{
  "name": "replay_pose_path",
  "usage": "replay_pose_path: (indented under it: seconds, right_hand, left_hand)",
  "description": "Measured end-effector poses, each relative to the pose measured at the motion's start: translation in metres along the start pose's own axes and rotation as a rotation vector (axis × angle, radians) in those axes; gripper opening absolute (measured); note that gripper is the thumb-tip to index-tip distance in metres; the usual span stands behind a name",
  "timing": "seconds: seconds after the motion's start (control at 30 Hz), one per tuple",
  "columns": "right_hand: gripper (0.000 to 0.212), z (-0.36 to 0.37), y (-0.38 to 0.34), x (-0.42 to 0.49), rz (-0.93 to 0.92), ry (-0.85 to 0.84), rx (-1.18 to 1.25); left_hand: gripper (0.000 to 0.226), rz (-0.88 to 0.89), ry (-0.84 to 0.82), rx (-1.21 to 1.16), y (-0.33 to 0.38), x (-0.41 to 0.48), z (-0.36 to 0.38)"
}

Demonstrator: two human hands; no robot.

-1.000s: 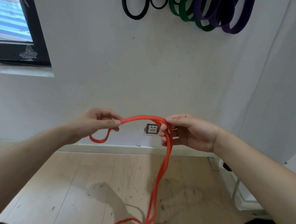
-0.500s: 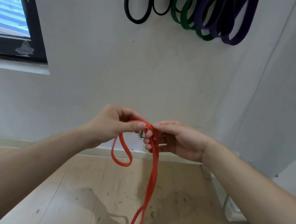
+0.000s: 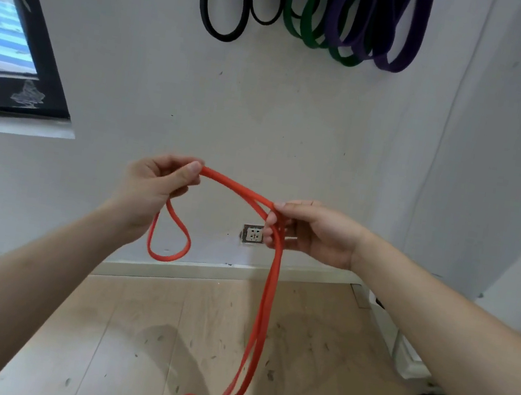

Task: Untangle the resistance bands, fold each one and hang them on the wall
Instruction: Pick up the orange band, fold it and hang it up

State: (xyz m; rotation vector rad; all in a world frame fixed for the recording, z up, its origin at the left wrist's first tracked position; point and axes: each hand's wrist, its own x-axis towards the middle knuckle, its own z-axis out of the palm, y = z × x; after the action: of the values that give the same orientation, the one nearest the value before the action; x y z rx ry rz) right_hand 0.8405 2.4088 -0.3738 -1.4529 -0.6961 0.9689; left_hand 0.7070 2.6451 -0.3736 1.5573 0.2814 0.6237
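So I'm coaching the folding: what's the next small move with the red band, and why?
Probably draw up more of the red band with the right hand: the left hand pinches only a short loop, while two long strands trail to the floor.

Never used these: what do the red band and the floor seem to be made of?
The red resistance band looks like matte rubber or latex: it droops in soft loops from the left hand and right hand. The floor looks like pale wood or laminate planks, with visible seams and low sheen.
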Motion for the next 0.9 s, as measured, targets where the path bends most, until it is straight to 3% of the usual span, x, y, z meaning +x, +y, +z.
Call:
replay_pose_path:
  seconds: [0.17,0.33,0.53,0.7,0.9]
  right_hand:
    - [0.032,-0.003,-0.019,-0.011,-0.139,0.106,0.103]
    - [0.029,0.001,-0.034,-0.017,-0.263,0.132,0.054]
    - [0.024,0.004,-0.025,-0.015,-0.209,0.098,-0.104]
    - [0.031,0.0,-0.023,-0.017,-0.14,0.025,-0.159]
    - [0.038,-0.006,-0.01,-0.011,-0.009,-0.136,-0.137]
  left_hand:
    - [0.025,-0.043,-0.21,0.139,-0.007,-0.005,-0.002]
    - [0.051,-0.057,-0.434,0.217,-0.002,-0.012,0.018]
    - [0.036,0.018,-0.335,0.063,0.007,-0.017,0.057]
    - [0.017,0.126,-0.28,0.173,0.008,-0.015,0.064]
    - [0.026,0.155,-0.261,0.099,0.012,-0.01,0.06]
